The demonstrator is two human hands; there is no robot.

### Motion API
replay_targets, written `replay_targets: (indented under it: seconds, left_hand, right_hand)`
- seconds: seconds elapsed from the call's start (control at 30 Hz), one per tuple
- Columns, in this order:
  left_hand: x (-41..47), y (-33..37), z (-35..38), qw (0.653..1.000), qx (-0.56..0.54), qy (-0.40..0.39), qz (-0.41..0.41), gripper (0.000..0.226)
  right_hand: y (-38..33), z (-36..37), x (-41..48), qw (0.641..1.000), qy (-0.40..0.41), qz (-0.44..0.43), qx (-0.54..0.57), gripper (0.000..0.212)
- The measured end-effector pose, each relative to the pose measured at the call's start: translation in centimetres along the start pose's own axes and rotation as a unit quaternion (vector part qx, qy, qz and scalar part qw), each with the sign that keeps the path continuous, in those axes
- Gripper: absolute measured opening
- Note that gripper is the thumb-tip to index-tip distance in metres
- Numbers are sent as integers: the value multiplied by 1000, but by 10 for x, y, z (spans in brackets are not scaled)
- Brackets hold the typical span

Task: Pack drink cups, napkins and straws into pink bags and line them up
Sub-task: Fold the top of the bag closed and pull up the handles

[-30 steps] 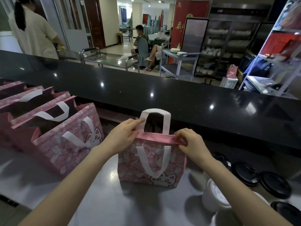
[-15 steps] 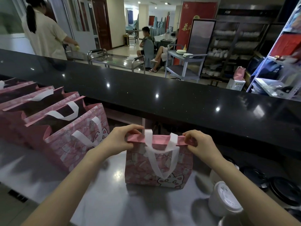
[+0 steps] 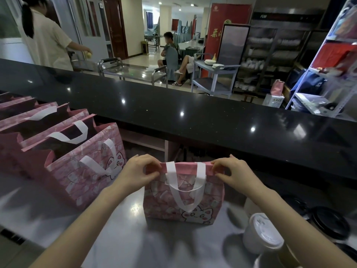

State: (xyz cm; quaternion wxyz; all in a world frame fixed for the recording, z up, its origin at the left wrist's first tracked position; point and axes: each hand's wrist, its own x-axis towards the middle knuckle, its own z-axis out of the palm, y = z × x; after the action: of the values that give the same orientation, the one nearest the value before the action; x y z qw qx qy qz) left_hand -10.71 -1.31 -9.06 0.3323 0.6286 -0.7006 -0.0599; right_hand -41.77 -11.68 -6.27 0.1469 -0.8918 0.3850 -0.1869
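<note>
A pink bag with a cat print and white handles stands upright on the grey counter in front of me. My left hand pinches the top left corner of its rim. My right hand pinches the top right corner. The rim is pressed flat and closed, and a white handle hangs down over the front. What is inside is hidden. A row of several open pink bags stands to the left. A white lidded drink cup stands at the lower right, under my right forearm.
Black round lids lie on the counter at the right. A raised black bar top runs across just behind the bag. Beyond it are metal trolleys, shelves, a standing person at the far left and seated people.
The bag's top has gone from open to pressed flat, and its raised back handle has dropped down over the front. Both hands stayed on the rim's corners. The view shifted slightly.
</note>
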Motion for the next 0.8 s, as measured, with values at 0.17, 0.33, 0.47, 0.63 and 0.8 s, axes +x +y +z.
replay_targets:
  seconds: [0.17,0.33,0.47,0.63,0.8]
  left_hand:
    - [11,7,6,997,-38,21,-66,33]
    - [18,11,10,993,-81,14,-89,30]
    - [18,8,10,992,-83,5,-96,30]
    - [16,8,8,991,-88,12,-98,33]
    - [20,9,-12,973,-170,-93,-127,36]
  right_hand:
    - [-15,-4,17,999,-10,42,-23,31]
    - [-19,-4,26,993,-38,74,-90,23]
    - [-25,-10,30,986,-46,49,-155,17]
    - [-30,-11,31,986,-65,34,-147,18]
    - [-22,-22,36,987,-138,71,-33,26]
